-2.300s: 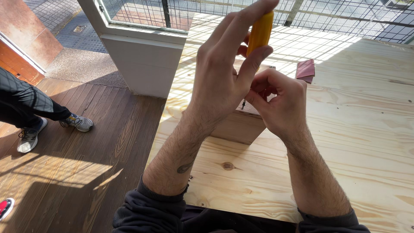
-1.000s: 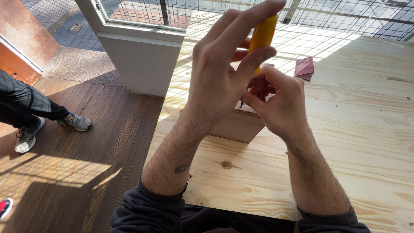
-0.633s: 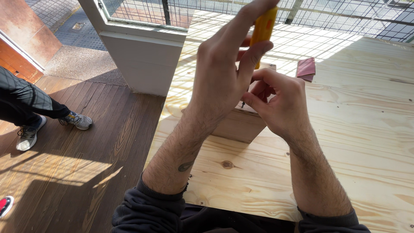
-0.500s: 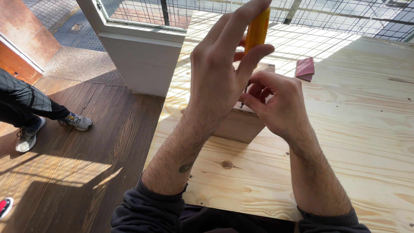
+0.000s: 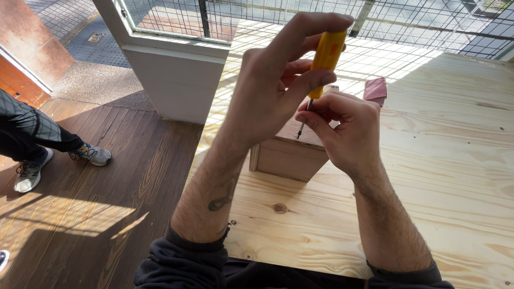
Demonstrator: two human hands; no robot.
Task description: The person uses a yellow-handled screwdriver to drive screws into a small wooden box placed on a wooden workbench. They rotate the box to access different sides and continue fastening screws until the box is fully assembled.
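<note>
My left hand (image 5: 273,85) grips the yellow handle of a screwdriver (image 5: 326,53), held upright with its thin shaft pointing down onto the top of a small wooden box (image 5: 286,158). My right hand (image 5: 348,131) pinches the shaft near its tip, fingers curled just above the box's top face. The box stands on a pale pine tabletop (image 5: 428,187) near its left edge. The screw under the tip is hidden by my fingers.
A small reddish-brown block (image 5: 375,88) lies on the table beyond my hands. Left of the table is a dark wooden floor (image 5: 107,203), where another person's legs and grey sneakers (image 5: 91,154) stand. A white post (image 5: 176,80) and wire mesh fencing (image 5: 428,21) lie behind.
My left hand's fingers have shifted around the yellow handle, turning the screwdriver a little. The right hand and the box have stayed where they were.
</note>
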